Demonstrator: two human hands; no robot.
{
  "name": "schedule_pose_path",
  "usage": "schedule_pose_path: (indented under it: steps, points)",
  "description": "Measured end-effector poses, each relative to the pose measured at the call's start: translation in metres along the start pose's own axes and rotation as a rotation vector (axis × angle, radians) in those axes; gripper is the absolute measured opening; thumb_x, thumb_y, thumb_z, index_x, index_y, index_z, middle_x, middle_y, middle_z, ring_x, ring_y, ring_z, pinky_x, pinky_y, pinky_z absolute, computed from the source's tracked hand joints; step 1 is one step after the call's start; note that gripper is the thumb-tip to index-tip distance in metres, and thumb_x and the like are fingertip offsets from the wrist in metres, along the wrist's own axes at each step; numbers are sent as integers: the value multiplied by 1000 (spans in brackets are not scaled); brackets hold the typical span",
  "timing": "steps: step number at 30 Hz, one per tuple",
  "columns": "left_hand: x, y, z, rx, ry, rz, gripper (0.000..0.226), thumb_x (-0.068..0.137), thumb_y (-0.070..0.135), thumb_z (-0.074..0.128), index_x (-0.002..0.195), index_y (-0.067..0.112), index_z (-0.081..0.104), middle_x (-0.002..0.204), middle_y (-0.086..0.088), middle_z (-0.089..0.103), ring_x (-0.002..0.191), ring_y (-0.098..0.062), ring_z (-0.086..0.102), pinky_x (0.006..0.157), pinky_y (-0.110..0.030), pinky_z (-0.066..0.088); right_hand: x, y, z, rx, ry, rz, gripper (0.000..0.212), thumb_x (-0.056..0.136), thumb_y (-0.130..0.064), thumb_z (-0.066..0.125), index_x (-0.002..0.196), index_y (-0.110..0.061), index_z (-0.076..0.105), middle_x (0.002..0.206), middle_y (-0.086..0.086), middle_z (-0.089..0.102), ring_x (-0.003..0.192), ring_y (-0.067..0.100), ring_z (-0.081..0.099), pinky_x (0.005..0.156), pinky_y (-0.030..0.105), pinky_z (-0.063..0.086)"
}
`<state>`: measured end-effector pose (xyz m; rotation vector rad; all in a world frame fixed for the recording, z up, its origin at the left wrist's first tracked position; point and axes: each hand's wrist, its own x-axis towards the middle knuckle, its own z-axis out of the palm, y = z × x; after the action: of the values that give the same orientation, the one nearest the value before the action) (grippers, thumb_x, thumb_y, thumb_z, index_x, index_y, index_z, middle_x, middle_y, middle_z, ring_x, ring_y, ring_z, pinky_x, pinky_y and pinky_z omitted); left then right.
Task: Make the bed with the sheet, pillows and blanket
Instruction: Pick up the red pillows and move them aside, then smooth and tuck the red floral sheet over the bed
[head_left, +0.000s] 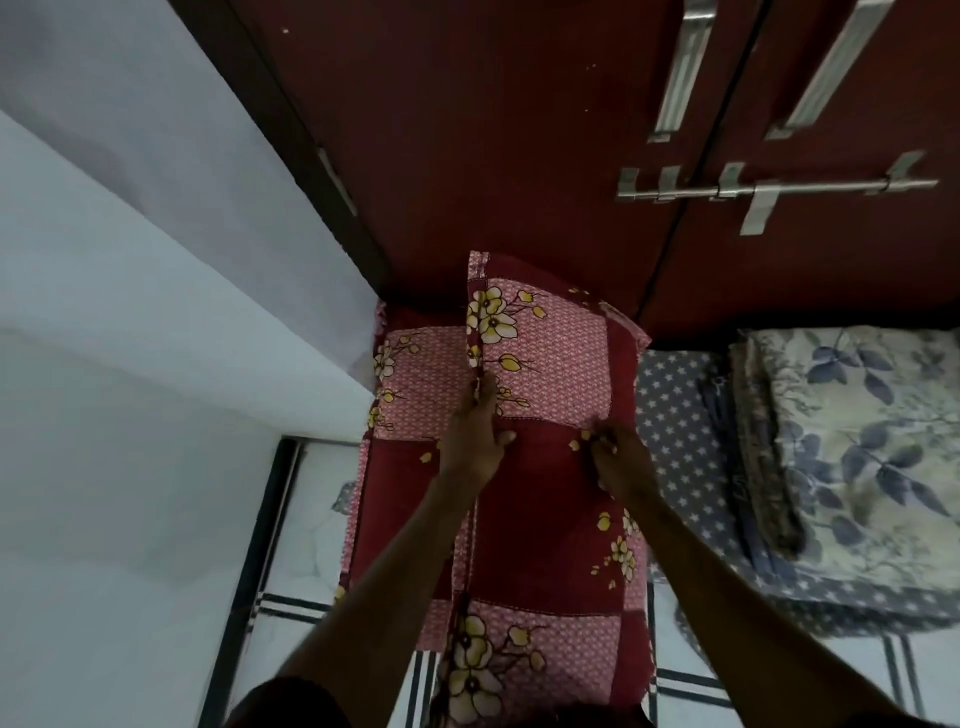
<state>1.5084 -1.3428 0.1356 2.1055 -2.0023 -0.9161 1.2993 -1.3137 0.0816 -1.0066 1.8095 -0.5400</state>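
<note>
- The bed's mattress (769, 670) shows white with dark stripes at the near edge, and it runs up against a dark red cupboard (519, 130) at its far edge and a pale wall (130, 312) on the left.
- A red pillow (550, 519) with pink checked panels and yellow flowers lies lengthwise from the near edge toward the far edge, its far end raised against the cupboard.
- A second pillow (410, 395) in the same cloth lies just beside it on the left, in the far left corner of the bed, partly under the first.
- The left hand (475, 436) rests on the upper pillow's left edge; its fingers reach forward and pinch the seam of the cover there.
- The right hand (621, 462) is on the pillow's right side, fingers curled down and gripping the cloth; the picture is blurred here, so the exact hold is hard to read.
- A grey sheet (680, 457) with white stars lies folded on the right part of the bed, touching the pillow's right edge.
- A folded blanket (852, 431) with blue leaves on cream lies on top of the star sheet, toward the far right corner.
- The cupboard doors are closed; two long metal handles (680, 73) and a sliding bolt (779, 189) sit on them. What it holds cannot be seen.
</note>
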Motion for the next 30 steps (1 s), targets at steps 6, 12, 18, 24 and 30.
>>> schedule_pose_path:
  steps: [6,12,18,24,30]
  points:
    - [1,-8,-12,194,9,109,93,92,40,68,161,18,10,168,-6,-9,155,-28,4,122,-47,24,-9,-4,-12,25,-63,-66,28,102,-8,45,120,-28,54,86,4,64,63,15,61,47,18,47]
    - [-13,14,-27,151,112,305,45,93,31,66,137,23,56,143,-1,53,131,-22,50,103,-37,46,-46,4,-29,120,-28,-69,23,101,-8,55,115,-22,66,101,5,63,89,22,60,71,30,50]
    - [-37,75,-44,-15,135,501,11,94,26,62,95,23,73,93,9,74,86,-12,69,73,-31,55,-111,-8,-90,-21,411,-196,13,99,-15,58,105,-26,61,88,-10,61,80,8,57,77,27,43]
    - [-67,191,-35,-165,77,745,11,93,29,63,92,25,74,88,11,74,81,-11,68,72,-35,56,-190,-1,-179,117,823,-233,10,92,-11,66,96,-18,73,88,-2,74,81,12,67,73,24,47]
    - [-154,334,-5,-326,34,1032,18,91,30,61,83,18,72,77,4,73,73,-17,67,65,-37,54,-303,45,-289,57,1185,-238,10,91,-13,66,94,-19,74,79,-7,72,75,13,69,73,28,54]
